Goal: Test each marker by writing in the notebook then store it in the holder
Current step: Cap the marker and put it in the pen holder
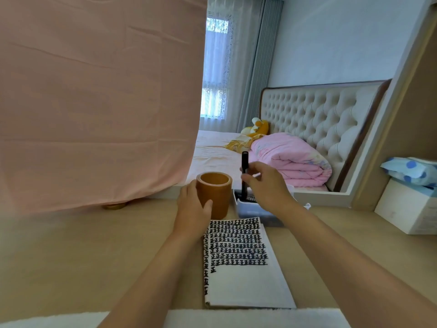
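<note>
A brown cylindrical holder (216, 192) stands on the desk, and I see nothing inside it. My left hand (192, 207) wraps round its left side. My right hand (264, 183) pinches a black marker (244, 163) upright, to the right of the holder and above a clear box (253, 209) that holds dark items. The open notebook (243, 280) lies in front of the holder, its upper half filled with rows of black marks.
A pink cloth (94, 102) hangs over the desk's left back. White boxes (409, 207) and a blue dotted pack (411, 170) sit at the right. A bed with a pink quilt (290, 159) lies behind the desk. A white strip runs along the front edge.
</note>
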`<state>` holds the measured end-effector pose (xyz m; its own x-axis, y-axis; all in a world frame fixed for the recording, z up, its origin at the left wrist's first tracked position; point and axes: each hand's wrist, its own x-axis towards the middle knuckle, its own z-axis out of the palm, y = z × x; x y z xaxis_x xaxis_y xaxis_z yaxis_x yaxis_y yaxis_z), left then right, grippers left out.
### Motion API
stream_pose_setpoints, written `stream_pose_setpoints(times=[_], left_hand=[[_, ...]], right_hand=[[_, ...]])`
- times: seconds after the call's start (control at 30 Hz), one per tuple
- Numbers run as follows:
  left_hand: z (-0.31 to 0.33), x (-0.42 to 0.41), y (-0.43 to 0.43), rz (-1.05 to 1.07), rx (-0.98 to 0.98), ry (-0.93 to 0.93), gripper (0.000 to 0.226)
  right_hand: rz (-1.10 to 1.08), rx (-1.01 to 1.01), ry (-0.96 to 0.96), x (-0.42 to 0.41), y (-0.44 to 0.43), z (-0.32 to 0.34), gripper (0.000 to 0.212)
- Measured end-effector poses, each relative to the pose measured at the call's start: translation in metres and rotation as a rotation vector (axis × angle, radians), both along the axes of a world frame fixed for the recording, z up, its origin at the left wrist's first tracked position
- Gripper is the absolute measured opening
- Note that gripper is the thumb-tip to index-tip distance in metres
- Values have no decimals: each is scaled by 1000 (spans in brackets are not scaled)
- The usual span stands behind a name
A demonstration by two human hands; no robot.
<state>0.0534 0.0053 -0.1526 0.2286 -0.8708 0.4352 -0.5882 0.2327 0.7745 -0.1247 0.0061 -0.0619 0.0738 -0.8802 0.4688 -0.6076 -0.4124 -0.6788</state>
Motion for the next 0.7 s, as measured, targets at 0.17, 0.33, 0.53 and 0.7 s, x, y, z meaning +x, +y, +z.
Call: stream_pose_setpoints(times=[0.17,0.33,0.53,0.7], left_hand=[[-14,7,-25,-54,88,99,76],[-25,8,-38,-121,69,151,77],[-27,11,-47,-121,76,120,90],[-25,6,-46,-261,88,205,83]], right_hand=[[33,-77,-29,37,-40,15,18],[9,39,402,64,-75,4,23],[115,142,399,52,-81,-3,34],[6,35,304,8,-84,-10,16]])
